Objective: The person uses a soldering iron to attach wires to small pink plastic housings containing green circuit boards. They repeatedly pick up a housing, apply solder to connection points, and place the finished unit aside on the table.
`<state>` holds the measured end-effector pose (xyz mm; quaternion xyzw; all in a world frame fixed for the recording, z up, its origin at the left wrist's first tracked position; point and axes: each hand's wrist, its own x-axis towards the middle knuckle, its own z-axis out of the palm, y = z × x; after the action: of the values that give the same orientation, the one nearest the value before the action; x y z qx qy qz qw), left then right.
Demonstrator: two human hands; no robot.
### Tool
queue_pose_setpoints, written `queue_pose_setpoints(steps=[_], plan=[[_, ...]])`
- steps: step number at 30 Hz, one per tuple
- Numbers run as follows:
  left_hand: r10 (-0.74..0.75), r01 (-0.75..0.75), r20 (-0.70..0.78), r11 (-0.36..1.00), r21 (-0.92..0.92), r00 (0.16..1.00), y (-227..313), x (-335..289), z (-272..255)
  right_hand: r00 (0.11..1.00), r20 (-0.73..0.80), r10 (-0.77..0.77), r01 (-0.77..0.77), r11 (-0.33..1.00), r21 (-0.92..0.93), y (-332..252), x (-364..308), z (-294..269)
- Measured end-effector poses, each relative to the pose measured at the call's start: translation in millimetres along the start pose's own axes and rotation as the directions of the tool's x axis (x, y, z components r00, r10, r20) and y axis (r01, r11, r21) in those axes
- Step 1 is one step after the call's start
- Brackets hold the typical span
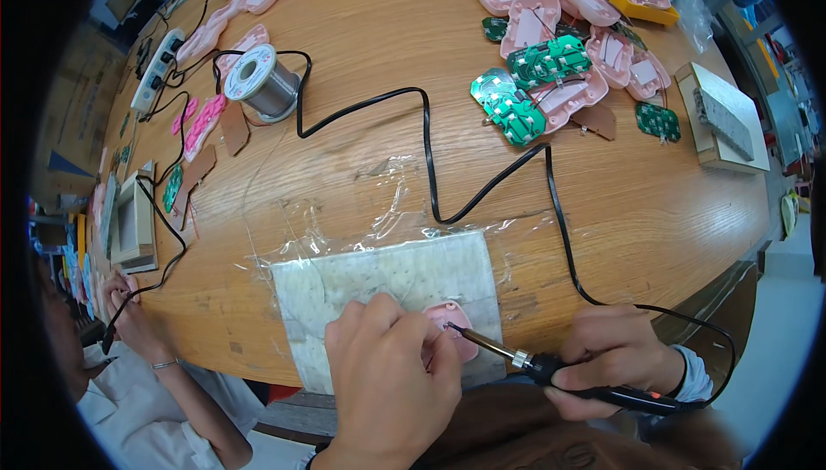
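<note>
My right hand (pixel 615 365) is closed around a black soldering iron (pixel 551 369), its cord running off the handle's end and back across the table. The iron's tip rests on or just over a small pink plastic shell (pixel 460 319) lying on a pale worn mat (pixel 387 268). My left hand (pixel 391 371) is closed with its fingertips at the shell's left side. Those fingers hide part of the shell, and whatever they pinch there cannot be made out.
A solder wire spool (pixel 274 91) stands at the back left near a white power strip (pixel 157 70). Green circuit boards (pixel 551 58) lie on pink shells (pixel 529 24) at the back right. A co-worker's hand (pixel 138 324) is at the left table edge. The black cord (pixel 428 143) crosses the middle.
</note>
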<state>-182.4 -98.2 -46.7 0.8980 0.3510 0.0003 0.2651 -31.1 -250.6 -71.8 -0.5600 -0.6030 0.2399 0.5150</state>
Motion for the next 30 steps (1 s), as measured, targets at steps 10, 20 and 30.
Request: queue_pose_setpoints(steps=[10, 20, 30], plan=[[-0.075, 0.075, 0.012, 0.997, -0.02, 0.997, 5.4, 0.4, -2.4, 0.987, -0.162, -0.016, 0.022, 0.999, 0.036, 5.3, -5.5, -9.0], [-0.031, 0.031, 0.016, 1.0, -0.001, 0.999, 1.4, -0.3, -2.7, 0.977, -0.211, -0.015, 0.019, 1.0, 0.014, 0.4, -8.3, -6.8], [0.044, -0.041, -0.048, 0.997, 0.068, 0.998, -1.4, -15.3, -8.0, 0.952, -0.305, 0.026, -0.028, 1.0, 0.0, -7.4, -19.9, -5.8]])
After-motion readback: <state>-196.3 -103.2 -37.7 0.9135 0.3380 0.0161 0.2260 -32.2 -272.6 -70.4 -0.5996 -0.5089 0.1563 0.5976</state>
